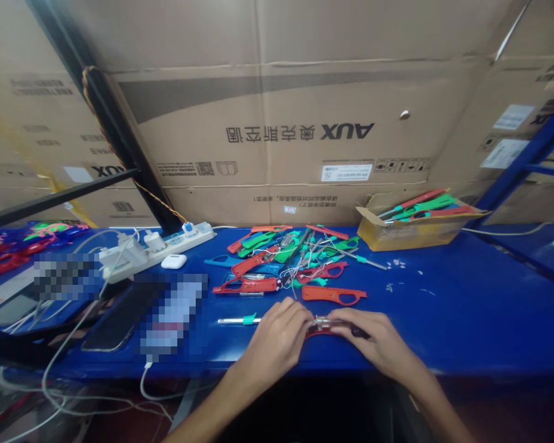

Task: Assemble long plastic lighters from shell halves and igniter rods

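Near the front edge of the blue table, my left hand [281, 329] and my right hand [373, 338] are closed on a red lighter casing [322, 328] from its two sides. Clear and metallic small parts show between my fingertips. A metal tube [235, 320] with a green piece on it sticks out to the left from beneath my left hand. At the right end, a dark part shows by my right fingers. Just beyond my hands lies an orange-red casing half [332, 295], beside a pile of red, green and blue casings and metal tubes.
A cardboard box [410, 234] of red and green lighters stands at the back right. To the left are two phones [120, 314], a white earphone case [173, 261], and a power strip [166, 252] with cables. Large cartons [281, 92] rise behind the blue table [466, 307].
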A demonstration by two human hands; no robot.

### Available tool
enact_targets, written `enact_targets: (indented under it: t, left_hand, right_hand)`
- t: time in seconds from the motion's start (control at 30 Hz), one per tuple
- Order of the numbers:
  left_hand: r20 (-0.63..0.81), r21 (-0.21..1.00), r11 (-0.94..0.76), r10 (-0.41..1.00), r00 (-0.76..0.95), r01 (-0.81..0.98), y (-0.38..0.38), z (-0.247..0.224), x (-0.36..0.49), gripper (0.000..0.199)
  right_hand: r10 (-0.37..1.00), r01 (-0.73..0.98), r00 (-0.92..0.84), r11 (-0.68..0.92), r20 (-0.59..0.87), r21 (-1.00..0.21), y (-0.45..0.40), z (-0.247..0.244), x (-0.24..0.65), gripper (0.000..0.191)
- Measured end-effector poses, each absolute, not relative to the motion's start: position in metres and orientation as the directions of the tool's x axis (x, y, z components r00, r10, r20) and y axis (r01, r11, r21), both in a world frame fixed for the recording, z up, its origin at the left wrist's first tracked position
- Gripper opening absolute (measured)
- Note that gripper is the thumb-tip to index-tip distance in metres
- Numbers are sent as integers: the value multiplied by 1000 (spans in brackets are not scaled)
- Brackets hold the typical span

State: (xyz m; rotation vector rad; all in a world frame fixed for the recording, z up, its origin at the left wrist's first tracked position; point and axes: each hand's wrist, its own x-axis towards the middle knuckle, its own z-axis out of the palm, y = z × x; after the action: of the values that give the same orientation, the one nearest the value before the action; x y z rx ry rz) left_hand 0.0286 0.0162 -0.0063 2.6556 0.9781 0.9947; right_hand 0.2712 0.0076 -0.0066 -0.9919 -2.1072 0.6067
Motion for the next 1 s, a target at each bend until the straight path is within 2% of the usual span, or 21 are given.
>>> enact_targets:
  t: [0.17,0.6,1.0]
  left_hand:
    - [523,316,-770,629,575,555,16,-6,29,16]
    - [513,454,-730,683,520,511,18,-10,29,11]
    - [586,288,-793,589,557,537,18,-8,28,13]
  right_hand:
    - [796,469,-446,597,409,-650,8,-7,270,16]
    - [810,494,-407,584,422,-644,8,-8,271,19]
    - [804,473,-431,588,410,-656,9,-9,272,20]
